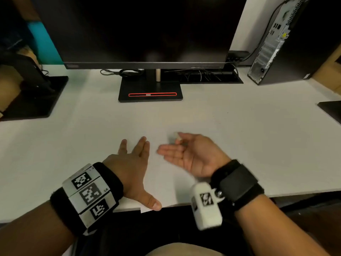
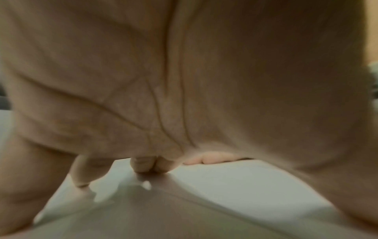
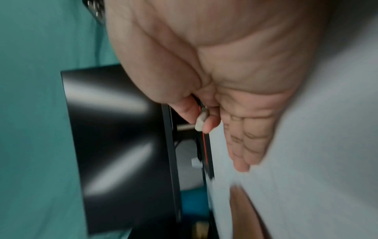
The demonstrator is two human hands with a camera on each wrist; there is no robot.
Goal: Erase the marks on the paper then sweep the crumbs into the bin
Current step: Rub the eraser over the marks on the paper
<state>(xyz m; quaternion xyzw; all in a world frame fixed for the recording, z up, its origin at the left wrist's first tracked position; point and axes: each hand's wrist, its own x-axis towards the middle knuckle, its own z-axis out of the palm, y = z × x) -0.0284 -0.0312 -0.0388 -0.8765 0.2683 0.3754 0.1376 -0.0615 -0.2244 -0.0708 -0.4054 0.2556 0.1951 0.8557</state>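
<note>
A white sheet of paper (image 1: 166, 183) lies on the white desk at the front edge, one corner hanging over it. My left hand (image 1: 135, 163) presses flat on the sheet's left part, fingers straight and thumb spread toward the edge; the left wrist view shows the palm (image 2: 184, 80) over the paper (image 2: 225, 194). My right hand (image 1: 177, 150) stands on its little-finger side on the paper, palm facing left. Its thumb and forefinger pinch a small whitish eraser (image 1: 175, 135) (image 3: 201, 120), the other fingers (image 3: 245, 142) straight. I cannot make out marks or crumbs. No bin is in view.
A dark monitor (image 1: 144, 28) stands behind on a black base (image 1: 150, 93), with cables (image 1: 129, 72) beside it. A computer tower (image 1: 276, 43) is at the back right. Another black stand (image 1: 33, 97) sits at the left, and a black base corner (image 1: 330, 109) at the right.
</note>
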